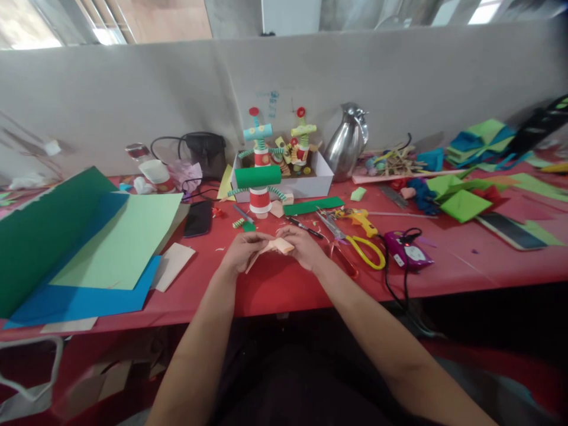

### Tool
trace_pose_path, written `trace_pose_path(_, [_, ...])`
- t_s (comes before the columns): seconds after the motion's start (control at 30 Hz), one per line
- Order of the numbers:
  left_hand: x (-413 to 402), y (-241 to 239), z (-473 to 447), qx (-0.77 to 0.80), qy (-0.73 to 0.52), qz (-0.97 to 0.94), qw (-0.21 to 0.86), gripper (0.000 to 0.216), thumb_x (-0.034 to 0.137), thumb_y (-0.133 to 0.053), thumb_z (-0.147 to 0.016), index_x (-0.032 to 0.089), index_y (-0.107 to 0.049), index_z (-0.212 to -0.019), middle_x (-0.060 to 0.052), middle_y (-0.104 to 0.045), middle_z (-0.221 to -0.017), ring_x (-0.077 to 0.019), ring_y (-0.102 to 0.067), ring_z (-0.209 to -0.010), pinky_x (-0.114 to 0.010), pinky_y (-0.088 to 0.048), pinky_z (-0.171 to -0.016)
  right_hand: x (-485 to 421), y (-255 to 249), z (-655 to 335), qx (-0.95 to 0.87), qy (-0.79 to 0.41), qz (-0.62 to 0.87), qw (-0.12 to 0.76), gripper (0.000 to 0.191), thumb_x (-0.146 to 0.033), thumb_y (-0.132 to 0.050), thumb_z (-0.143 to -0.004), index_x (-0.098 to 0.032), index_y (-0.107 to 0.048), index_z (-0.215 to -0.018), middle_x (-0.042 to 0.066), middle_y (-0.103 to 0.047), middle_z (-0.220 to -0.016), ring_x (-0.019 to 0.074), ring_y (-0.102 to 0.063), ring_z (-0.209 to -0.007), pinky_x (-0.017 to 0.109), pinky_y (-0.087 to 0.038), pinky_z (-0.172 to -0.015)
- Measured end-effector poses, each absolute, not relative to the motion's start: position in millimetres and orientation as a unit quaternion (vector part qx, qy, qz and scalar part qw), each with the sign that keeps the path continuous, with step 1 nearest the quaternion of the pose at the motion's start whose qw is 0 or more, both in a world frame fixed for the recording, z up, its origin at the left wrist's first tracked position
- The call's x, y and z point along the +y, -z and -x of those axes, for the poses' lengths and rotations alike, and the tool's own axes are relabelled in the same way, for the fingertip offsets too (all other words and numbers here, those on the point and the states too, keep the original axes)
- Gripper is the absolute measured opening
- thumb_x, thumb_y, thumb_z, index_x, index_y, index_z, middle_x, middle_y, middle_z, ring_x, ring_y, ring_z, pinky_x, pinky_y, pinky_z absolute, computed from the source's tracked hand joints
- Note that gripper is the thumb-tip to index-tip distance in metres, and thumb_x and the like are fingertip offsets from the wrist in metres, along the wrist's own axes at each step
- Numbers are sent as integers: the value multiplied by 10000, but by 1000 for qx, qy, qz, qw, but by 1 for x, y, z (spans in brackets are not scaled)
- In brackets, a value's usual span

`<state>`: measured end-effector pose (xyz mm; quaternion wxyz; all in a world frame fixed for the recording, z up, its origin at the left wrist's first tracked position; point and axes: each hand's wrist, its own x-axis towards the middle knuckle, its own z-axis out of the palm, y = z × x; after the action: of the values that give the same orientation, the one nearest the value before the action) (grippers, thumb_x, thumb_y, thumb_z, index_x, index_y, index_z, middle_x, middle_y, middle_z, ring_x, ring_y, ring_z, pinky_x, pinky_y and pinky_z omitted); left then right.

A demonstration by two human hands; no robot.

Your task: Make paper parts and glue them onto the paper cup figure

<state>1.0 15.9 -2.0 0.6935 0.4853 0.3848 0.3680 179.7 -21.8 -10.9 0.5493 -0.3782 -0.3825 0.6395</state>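
Head view: left hand [238, 251] and right hand [305, 245] both grasping peach paper [280, 245]; paper sits between them, over the bench [279, 293], folded at the right-hand end. Beyond the hands: cup figure [260, 200], upright. Just past right hand: pen [306, 228]. Right of it: scissors [348, 238], glue gun [364, 223] farther out. Left of left hand, well apart: card [173, 266], phone [197, 219].

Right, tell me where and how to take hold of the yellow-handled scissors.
Best grip is probably the handle loop, reached from the person's near right side: the scissors lie aslant, with that end toward the person and the blades pointing away and left. The yellow glue gun lies just beyond, and a black cable runs close by, so come down from above.
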Motion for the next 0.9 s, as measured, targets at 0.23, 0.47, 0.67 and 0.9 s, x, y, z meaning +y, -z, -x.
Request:
trace_pose_path(0.23, [15, 1, -2, 371, -363, -491, 700, 250, 210, -842, -563, 154, -757, -791, -33, -726, -677, -125, -648, -598, -223, -498, -617, -24, 8, -178, -392, -612, 407, 553, 82, -207, -659, -604, -206, -674, -684, -24, -616, -621, 101, -524, -525, 234, -406, -502])
trace_pose_path(0.47, [16, 1, -2, 379, -366, -486, 697, 218, 200, -832, -563, 157, -760, -764, -32, -710, -654, -131, -624, -565, -251, -486, -592, -24, 9, -177, -437, -566, 409, 567, 85, -200, -608, -625, -221, -683, -659, -24, -612, -632, 113, -517, -552, 241, -400, -514])
trace_pose_path(0.67, [16, 2, -3, 382, -368, -496, 687, 195, 245, -813, -608, 150, -760, -770, -48, -713, -690, -147, -631, -606, -251, -476, -592, -25, 6, -180, -467, -539, 424, 558, 115, -184, -596, -634, -234, -698, -650, -20, -631, -632, 132, -537, -591, 252, -418, -559])
trace_pose_path(0.9, [10, 0, -9, 369, -413, -536, 637, 280, 245, -867, -583, 154, -665, -754, 6, -658, -710, -105, -604, -657, -217, -471, -641, -27, 6, -179, -488, -503, 411, 582, 133, -250, -676, -698, -238, -749, -808, -15, -672, -744, 139, -588, -698, 279, -472, -696])
